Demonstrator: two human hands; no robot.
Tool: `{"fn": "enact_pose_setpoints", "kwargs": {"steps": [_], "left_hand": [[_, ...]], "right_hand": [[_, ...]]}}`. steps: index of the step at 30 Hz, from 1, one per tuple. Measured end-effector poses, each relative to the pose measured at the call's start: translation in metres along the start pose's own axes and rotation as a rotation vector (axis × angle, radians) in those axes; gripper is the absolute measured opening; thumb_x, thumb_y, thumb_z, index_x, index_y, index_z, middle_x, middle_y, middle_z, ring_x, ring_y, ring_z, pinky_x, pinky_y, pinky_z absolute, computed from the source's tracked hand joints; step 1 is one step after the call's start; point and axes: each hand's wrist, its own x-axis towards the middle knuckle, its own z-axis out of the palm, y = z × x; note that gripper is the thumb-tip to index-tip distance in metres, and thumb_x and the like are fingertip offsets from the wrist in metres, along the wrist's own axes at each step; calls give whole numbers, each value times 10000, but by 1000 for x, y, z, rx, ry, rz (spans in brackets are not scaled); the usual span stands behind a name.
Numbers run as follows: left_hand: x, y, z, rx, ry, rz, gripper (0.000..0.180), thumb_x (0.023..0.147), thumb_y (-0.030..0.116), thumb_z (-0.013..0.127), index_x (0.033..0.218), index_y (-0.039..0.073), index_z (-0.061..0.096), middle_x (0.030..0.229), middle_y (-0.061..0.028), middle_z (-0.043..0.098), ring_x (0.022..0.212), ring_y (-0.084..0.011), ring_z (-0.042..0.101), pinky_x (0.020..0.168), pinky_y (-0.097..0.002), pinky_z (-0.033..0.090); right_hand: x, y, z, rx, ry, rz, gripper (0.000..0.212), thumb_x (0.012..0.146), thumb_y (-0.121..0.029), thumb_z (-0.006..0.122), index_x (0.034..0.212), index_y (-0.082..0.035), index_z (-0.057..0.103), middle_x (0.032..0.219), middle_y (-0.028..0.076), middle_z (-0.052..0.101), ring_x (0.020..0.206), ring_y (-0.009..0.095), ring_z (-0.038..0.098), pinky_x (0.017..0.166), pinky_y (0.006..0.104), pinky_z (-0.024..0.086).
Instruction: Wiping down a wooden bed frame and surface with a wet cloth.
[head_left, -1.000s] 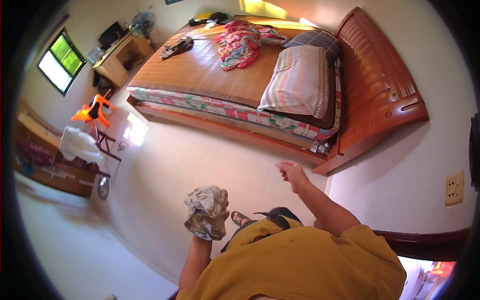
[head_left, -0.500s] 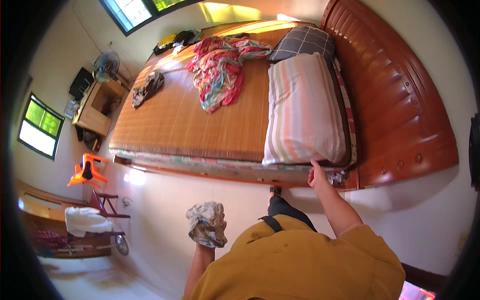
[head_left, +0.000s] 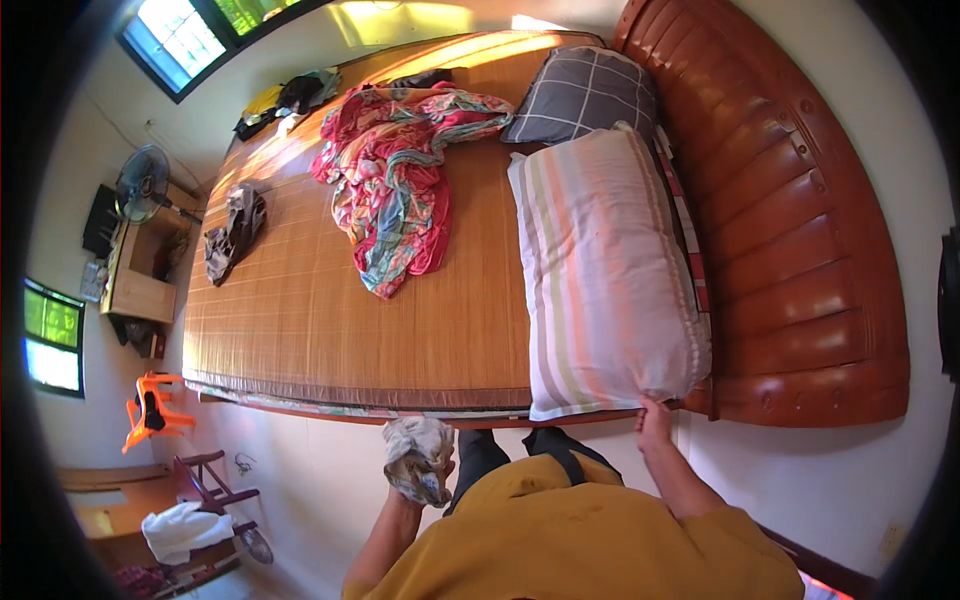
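Note:
My left hand [head_left: 407, 508] is closed round a crumpled grey-white cloth [head_left: 416, 458], held up beside the near edge of the bed. At the near right corner of a striped pillow [head_left: 605, 280], my right hand [head_left: 655, 424] has its fingers closed on the pillow's edge. The pillow lies lengthwise at the head end, in pale pink, white and green stripes. Behind it rests a dark grey checked pillow [head_left: 585, 92]. A bunched red floral cloth [head_left: 395, 190] lies across the middle of the woven bed mat [head_left: 300, 330].
A brown padded headboard [head_left: 790, 220] stands at the right. Dark crumpled clothing [head_left: 237, 232] lies on the bed's left part, more clothes [head_left: 290, 98] at the far corner. Left of the bed are a fan [head_left: 143, 180], an orange stool [head_left: 155, 410] and a chair [head_left: 215, 485].
I have come closer to the bed, which now fills more of the view. My right hand has closed on the pillow's near corner. The cloth stays in my left hand.

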Motion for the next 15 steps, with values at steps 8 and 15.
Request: {"fn": "enact_pose_setpoints", "kwargs": {"steps": [8, 15], "left_hand": [[45, 131, 59, 2215, -188, 1199, 432, 601, 555, 532, 674, 132, 495, 708, -65, 492, 746, -302, 490, 713, -430, 367], [56, 180, 20, 1726, 14, 1021, 243, 561, 322, 597, 586, 158, 419, 594, -33, 439, 609, -233, 497, 546, -363, 356]], "right_hand": [[-88, -183, -3, -268, 150, -328, 98, 794, -130, 548, 847, -57, 586, 616, 3, 524, 459, 91, 480, 383, 227, 373], [-58, -575, 189, -266, -166, -521, 104, 711, -210, 579, 706, -108, 600, 711, 72, 599, 652, 223, 559, 601, 383, 494]]}}
